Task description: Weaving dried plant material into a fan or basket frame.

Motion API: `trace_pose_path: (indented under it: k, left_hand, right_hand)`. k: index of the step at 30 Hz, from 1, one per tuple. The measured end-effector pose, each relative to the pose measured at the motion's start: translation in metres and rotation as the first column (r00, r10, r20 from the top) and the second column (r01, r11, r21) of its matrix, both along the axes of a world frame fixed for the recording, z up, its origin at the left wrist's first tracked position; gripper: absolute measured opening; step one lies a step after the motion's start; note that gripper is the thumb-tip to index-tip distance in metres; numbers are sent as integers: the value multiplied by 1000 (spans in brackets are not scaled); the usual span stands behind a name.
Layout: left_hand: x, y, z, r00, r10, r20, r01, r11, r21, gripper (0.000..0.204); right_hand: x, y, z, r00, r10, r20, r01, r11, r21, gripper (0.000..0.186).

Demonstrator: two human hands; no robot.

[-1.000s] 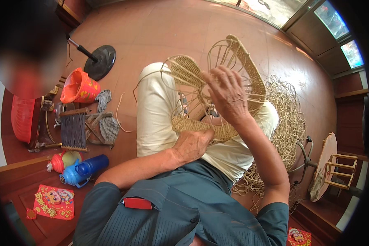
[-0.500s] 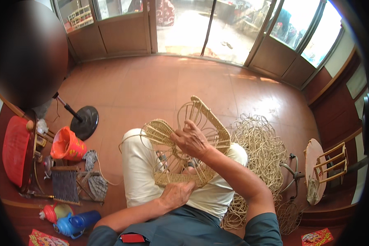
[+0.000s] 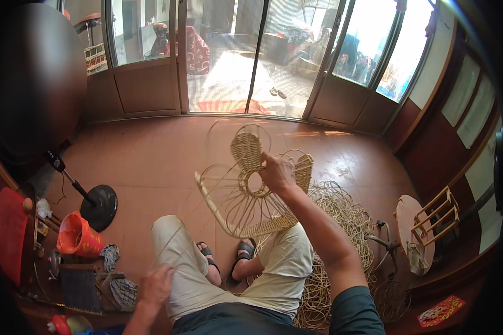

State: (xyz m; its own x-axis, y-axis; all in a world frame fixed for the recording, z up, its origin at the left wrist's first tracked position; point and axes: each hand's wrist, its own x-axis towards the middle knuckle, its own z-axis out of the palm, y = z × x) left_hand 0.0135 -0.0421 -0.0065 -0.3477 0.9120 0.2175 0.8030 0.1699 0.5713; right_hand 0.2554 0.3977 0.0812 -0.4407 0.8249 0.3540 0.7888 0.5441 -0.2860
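A partly woven straw-cord piece [image 3: 246,226] on a wire-like frame is held up in front of my knees. It has a central ring, spokes fanning out, a woven rim band and a rounded woven lobe [image 3: 246,151]. My right hand [image 3: 278,176] is closed on it by the lobe and ring; the fingertips are partly hidden. Lower left, beside my thigh, my left hand [image 3: 156,285] is apart from the piece, its fingers pinched together. A thin cord [image 3: 176,237], faint against my trousers, appears to run up from those fingers toward the piece.
A large heap of loose straw cord [image 3: 346,223] lies on the floor at my right, near a round stool [image 3: 413,234]. On the left stand a fan base [image 3: 99,206], a red bucket [image 3: 81,234] and a folding stool [image 3: 81,287]. Glass doors [image 3: 251,61] are ahead.
The woven piece has turned and moved up and away from my lap, still in my right hand. My left hand has left its lower rim and moved left and down. The view has tilted upward.
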Motion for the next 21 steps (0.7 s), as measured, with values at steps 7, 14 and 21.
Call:
trace_pose_path:
  k: [7,14,21]
  left_hand:
    - [-129,-76,-61,952,305,-41,-306,951,-43,12]
    - [-185,-90,-84,929,366,-56,-371,916,-155,26]
    - [-227,-143,-128,31,397,917,-316,874,-368,82]
  right_hand:
    - [38,21,12,966,-239,-99,234,970,-58,29]
    - [35,2,16,970,-177,-169,160,981,-111,38]
    - [40,-1,12,922,-298,-248,260,950,-175,58]
